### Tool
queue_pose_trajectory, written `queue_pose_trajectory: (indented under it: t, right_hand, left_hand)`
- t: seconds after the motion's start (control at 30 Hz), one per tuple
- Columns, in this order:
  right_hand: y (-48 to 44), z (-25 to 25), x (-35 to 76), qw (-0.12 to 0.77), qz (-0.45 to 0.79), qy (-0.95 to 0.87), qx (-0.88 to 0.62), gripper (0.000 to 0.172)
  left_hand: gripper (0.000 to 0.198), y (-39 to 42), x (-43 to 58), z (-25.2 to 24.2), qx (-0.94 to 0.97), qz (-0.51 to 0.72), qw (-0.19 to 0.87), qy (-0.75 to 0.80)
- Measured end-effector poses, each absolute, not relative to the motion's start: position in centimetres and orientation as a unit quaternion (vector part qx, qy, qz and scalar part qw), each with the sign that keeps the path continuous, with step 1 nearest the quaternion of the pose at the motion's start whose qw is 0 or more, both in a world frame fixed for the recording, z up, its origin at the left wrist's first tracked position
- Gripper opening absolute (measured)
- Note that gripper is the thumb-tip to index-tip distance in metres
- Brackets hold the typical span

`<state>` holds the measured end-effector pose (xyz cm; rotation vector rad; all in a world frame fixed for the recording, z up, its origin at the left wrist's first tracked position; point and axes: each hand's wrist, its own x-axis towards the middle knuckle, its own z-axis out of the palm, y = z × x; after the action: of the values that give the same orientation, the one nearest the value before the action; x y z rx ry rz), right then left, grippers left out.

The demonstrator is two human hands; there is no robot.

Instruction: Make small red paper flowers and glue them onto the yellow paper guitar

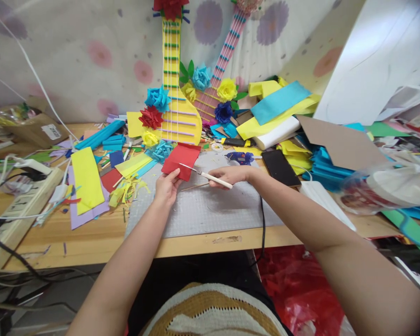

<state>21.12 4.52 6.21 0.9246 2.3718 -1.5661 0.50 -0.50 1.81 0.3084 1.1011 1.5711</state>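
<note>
My left hand (166,185) pinches the near edge of a folded red foam sheet (181,158) above a grey cutting mat (210,205). My right hand (231,175) is closed round the white handles of a pair of scissors (206,175). The thin metal blades point left and rest on the red sheet. A thin wooden stick (195,186) lies on the mat just under the scissors.
Two foam guitars (177,93) with paper flowers lean on the back wall. Coloured foam sheets and scraps (87,179) cover the left, a pile of sheets (280,109) and cardboard (339,142) the right. A phone (279,167) lies right of the mat, a power strip (17,205) far left.
</note>
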Motion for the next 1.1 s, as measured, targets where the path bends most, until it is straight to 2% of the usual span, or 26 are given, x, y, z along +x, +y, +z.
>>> queue_pose_trajectory:
  t: [0.27,0.57,0.87,1.1]
  right_hand:
    - [4.7,6.1,21.3,0.044,-0.468,0.819,0.329,0.037]
    - [4.7,6.0,21.5,0.025,-0.5,0.802,0.326,0.037]
    - [4.8,5.8,21.6,0.051,-0.506,0.812,0.286,0.05]
    - [4.9,5.9,20.8,0.045,-0.537,0.801,0.261,0.059]
  left_hand:
    - [0.017,-0.4,0.4,1.6,0.133,0.659,0.573,0.469]
    - [0.017,-0.5,0.4,1.9,0.134,0.657,0.579,0.463]
    - [0.024,-0.7,0.6,1.7,0.163,0.652,0.579,0.462]
    - [0.016,-0.8,0.7,1.7,0.172,0.633,0.596,0.464]
